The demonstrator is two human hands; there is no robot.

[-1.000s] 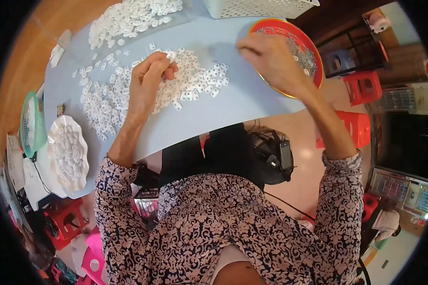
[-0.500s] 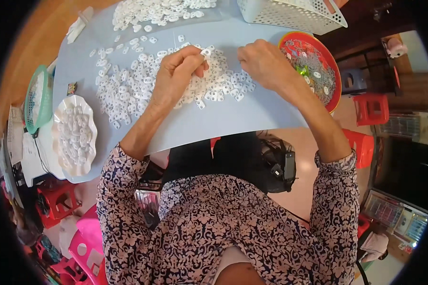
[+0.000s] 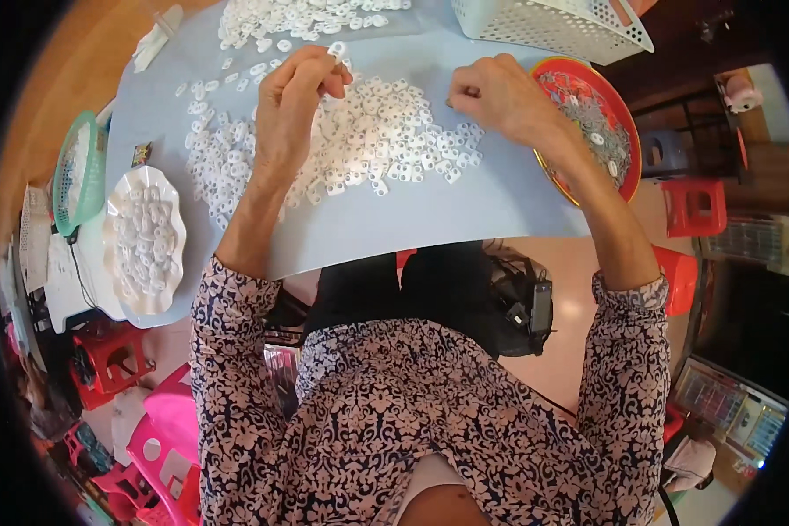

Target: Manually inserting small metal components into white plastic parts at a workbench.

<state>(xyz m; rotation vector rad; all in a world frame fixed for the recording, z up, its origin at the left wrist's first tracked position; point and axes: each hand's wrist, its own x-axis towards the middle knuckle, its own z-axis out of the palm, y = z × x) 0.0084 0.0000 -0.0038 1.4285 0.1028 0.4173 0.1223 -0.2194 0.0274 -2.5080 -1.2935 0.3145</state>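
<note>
My left hand (image 3: 291, 110) is raised over the heap's far left side, its thumb and fingers closed on a small white oval plastic piece (image 3: 337, 50) with a dark spot. Beneath and beside it spreads a heap of similar white plastic pieces (image 3: 377, 131) on the pale blue table (image 3: 368, 232). My right hand (image 3: 507, 98) hovers right of the heap, beside a red bowl (image 3: 624, 114). Its fingers are curled in a pinch; what they hold, if anything, is too small to make out. Small grey metal parts (image 3: 607, 131) and a few white pieces lie in the bowl.
A scalloped white dish (image 3: 181, 237) of white pieces stands at the table's left, near a green basket (image 3: 94, 188). At the far side are another pile of white pieces (image 3: 298, 19) and a perforated pale basket (image 3: 552, 31). Red stools (image 3: 694, 208) stand at right.
My left hand has moved left and farther away over the heap, holding the white plastic piece up. My right hand stays near the bowl, fingers still curled. The view has shifted slightly.
</note>
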